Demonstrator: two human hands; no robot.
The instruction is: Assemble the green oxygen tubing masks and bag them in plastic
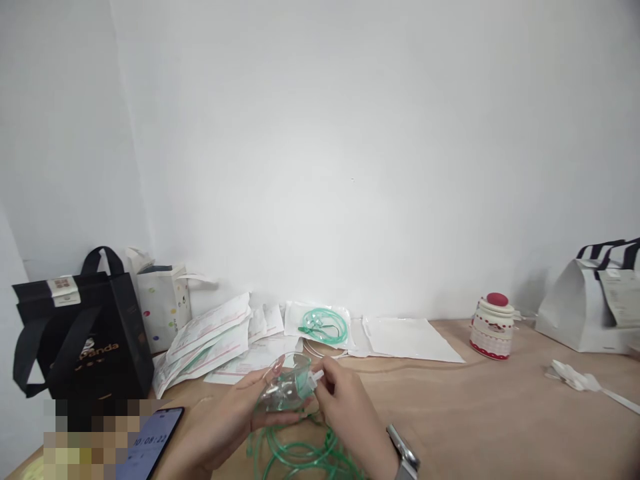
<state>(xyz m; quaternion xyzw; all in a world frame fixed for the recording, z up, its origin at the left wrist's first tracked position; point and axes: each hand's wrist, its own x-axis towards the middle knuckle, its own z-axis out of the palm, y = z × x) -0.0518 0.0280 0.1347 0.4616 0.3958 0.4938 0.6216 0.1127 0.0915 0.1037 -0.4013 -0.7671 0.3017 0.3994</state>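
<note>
A clear oxygen mask (277, 395) with a green tint rests in my left hand (239, 408), whose fingers curl around it from the left and below. My right hand (347, 395), wearing a watch (404, 450), has its fingers closed on a small white connector (315, 379) at the mask's front. I cannot tell whether this piece is fully joined to the mask. Loops of green tubing (295, 460) lie on the table (450, 413) beneath both hands, partly hidden by them.
Flat packets (220, 333) pile up at the back left, beside a pack of green tubing (324, 325) and a white wrapper (415, 337). A black bag (95, 333) and phone (155, 440) are left. A jar (493, 327), white bag (575, 307) and white strap (575, 379) are right.
</note>
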